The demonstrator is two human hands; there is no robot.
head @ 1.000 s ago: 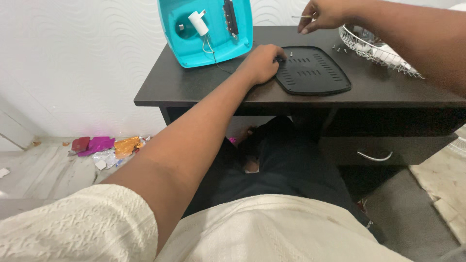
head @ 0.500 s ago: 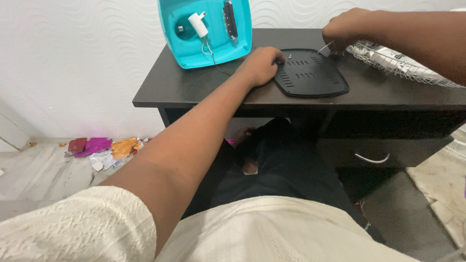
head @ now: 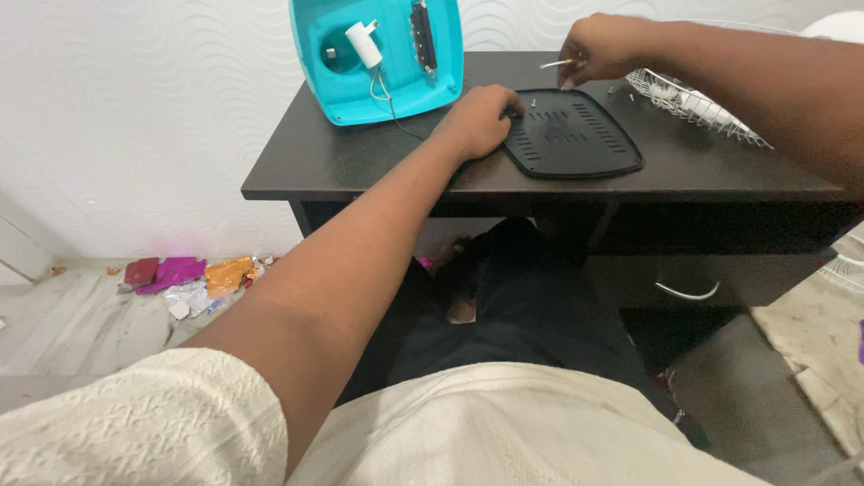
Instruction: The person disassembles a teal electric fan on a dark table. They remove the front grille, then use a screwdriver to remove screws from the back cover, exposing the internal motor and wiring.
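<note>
1. Far left, on the pale wooden floor [head: 72, 315]: a scatter of crumpled foil wrappers [head: 184, 274] in maroon, magenta, orange and silver, lying close to the white wavy-patterned wall [head: 135, 108].
2. At the back left of the dark brown wooden desk [head: 360, 162]: a turquoise plastic housing [head: 376, 56], tilted up with its open inside facing the camera; inside it, a small white cylinder [head: 365, 43] with thin wires trailing down, and a dark narrow strip [head: 421, 34] set upright beside it.
3. Mid-desk: left hand [head: 475, 121], palm down, fingers curled loosely over the left rim of the black vented plastic cover plate [head: 576, 135], pressing on it rather than clasping it; fingertips partly hidden, so the exact contact unclear.
4. The black plate lies flat on the desk near the front edge, rows of slots across its top, a small silver screw [head: 533, 103] standing near its upper left corner just beside the left fingers.
5. Above the plate's far edge: right hand [head: 601, 47], fingers pinched together on a thin silver metal tool [head: 556, 64], which points leftward and sits clear of the plate.
6. Far right: white wire grille [head: 697, 103] resting on the desk, a few small loose screws [head: 630, 87] just beside its near edge.
7. Below the desktop: a drawer with a curved silver handle [head: 686, 292].
</note>
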